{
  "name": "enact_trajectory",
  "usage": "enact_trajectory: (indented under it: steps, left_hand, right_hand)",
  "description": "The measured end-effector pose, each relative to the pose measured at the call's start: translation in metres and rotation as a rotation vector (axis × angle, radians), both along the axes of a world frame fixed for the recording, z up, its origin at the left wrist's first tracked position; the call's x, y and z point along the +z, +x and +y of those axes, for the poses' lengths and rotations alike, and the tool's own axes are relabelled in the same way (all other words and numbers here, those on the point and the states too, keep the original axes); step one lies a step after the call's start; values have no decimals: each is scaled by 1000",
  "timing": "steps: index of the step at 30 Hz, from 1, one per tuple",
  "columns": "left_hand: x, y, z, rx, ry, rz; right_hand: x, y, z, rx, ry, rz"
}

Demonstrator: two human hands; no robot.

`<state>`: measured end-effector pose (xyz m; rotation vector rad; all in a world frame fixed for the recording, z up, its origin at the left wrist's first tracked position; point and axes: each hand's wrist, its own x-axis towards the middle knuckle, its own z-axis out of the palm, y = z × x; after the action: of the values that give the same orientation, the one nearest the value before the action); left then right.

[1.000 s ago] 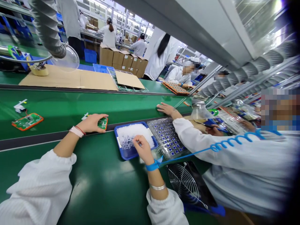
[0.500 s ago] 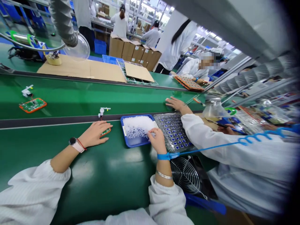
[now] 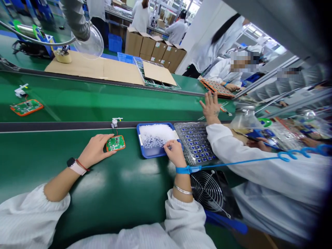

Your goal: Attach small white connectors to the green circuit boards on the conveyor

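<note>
My left hand grips a green circuit board with an orange rim by its left side, fingers at the top edge and thumb below. A small white connector piece is wired to the board and lies at its upper edge. My right hand, with a blue strap at the wrist, is over the right side of a blue tray. Its fingertips are pinched together, and what they hold, if anything, is too small to make out. Many tiny white translucent pieces fill the tray.
A clear plastic tray of blue-marked parts stands right of the blue tray. A co-worker's hand is raised over the green belt. Another board lies at far left. A fan with a wire guard and a blue coiled cord are at right.
My left hand has shifted left and now grips the board's left edge, uncovering its face. My right hand stays pinched at the tray. The co-worker's hand has risen, and the far-left board has shifted left in view.
</note>
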<state>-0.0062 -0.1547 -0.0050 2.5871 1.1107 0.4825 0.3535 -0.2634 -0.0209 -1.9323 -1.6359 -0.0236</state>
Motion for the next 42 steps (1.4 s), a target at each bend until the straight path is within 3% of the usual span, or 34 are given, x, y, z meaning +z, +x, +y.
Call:
enact_trajectory:
  steps: [7, 12, 17, 21, 24, 27, 29, 37, 42]
  left_hand:
    - [5, -3, -22, -120, -79, -13]
    - [5, -2, -34, -182, -103, -40]
    - [8, -2, -42, -185, -176, -52]
    - [14, 7, -43, -159, -261, -188]
    - [17, 21, -41, -134, -318, -338]
    - [18, 32, -40, -119, -356, -396]
    - [18, 34, -40, -105, -368, -401]
    - [9, 30, -39, -39, -357, -316]
    - [13, 32, -35, -22, -408, -250]
  right_hand:
    - [-5, 2, 2, 52, 11, -18]
    - [3, -2, -1, 36, -146, 12]
    - [18, -6, -2, 57, -207, 43]
    - [39, -48, 4, 138, -66, 171]
    - [47, -106, 10, 361, -15, 362]
    - [41, -153, 13, 473, -58, 476]
    - [33, -167, 14, 477, -66, 521]
    - [14, -164, 15, 501, -161, 511]
    - [11, -166, 18, 465, -219, 525]
